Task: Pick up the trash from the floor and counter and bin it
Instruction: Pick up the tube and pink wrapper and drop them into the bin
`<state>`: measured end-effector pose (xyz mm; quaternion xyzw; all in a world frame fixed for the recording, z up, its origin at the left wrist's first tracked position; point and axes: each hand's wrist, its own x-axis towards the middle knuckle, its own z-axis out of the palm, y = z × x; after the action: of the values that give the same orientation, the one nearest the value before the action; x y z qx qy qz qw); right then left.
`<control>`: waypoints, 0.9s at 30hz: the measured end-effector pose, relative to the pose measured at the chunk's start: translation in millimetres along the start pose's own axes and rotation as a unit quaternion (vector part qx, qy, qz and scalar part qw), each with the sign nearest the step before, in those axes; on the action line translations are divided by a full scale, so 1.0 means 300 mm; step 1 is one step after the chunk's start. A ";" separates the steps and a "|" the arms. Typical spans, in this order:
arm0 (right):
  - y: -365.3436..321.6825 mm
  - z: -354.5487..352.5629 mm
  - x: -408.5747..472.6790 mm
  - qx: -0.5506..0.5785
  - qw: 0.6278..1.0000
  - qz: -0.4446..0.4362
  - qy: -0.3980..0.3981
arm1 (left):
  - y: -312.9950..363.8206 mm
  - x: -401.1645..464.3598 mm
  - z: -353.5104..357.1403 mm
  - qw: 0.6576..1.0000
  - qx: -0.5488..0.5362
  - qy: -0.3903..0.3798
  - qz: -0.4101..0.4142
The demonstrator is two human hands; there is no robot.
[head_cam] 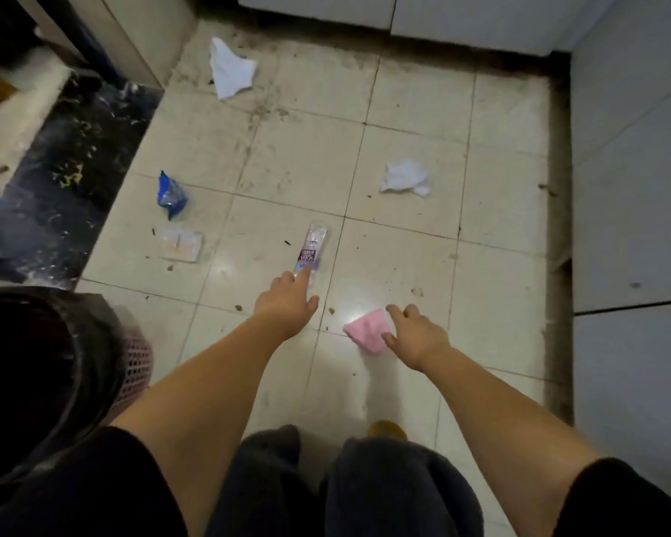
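Head view: left hand (287, 304) fingers spread, touching bottle (312, 248); right hand (415, 335) fingers loosely on pink wrapper (367, 329)

Bottle (311, 250) mid-floor, wrapper (170, 194) to its left, bin (94, 366) nearer

Dim, murky indoor light. One bright glare patch sat on the floor tiles (355, 315) between the hands. Left side and the bin (35, 366) fell into near-black shadow. Soft focus overall; edges bowed by wide-angle distortion.
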<state>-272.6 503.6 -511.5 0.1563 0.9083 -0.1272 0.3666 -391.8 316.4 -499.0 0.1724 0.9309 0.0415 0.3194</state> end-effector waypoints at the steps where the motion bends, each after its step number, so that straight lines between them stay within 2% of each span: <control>1: 0.008 0.067 0.078 0.003 1.000 -0.002 0.001 | -0.026 0.074 0.068 1.000 0.003 0.004 -0.003; 7: 0.028 0.415 0.432 -0.004 1.000 -0.007 -0.001 | -0.121 0.426 0.371 0.999 -0.016 0.046 -0.009; 11: 0.034 0.534 0.472 -0.008 0.998 -0.022 0.056 | -0.123 0.518 0.482 0.999 -0.017 0.032 -0.020; 13: 0.044 0.530 0.480 0.033 0.996 -0.028 0.073 | -0.120 0.533 0.492 0.998 -0.024 0.042 -0.028; 16: 0.050 0.504 0.501 0.057 0.995 -0.043 0.071 | -0.120 0.550 0.486 0.991 -0.089 0.080 -0.059; 20: 0.035 0.450 0.532 0.023 0.996 -0.060 0.055 | -0.132 0.574 0.453 0.970 -0.200 0.103 -0.091; 23: 0.008 0.338 0.548 0.013 0.996 -0.050 0.067 | -0.150 0.557 0.387 0.954 -0.261 0.098 -0.112; 27: -0.105 0.108 0.567 0.064 0.990 -0.077 0.096 | -0.213 0.440 0.233 0.922 -0.339 0.112 -0.150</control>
<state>-380.2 496.1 -650.5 0.1205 0.9386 -0.1970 0.2565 -465.3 300.0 -643.0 -0.0937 0.9056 0.3258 0.2550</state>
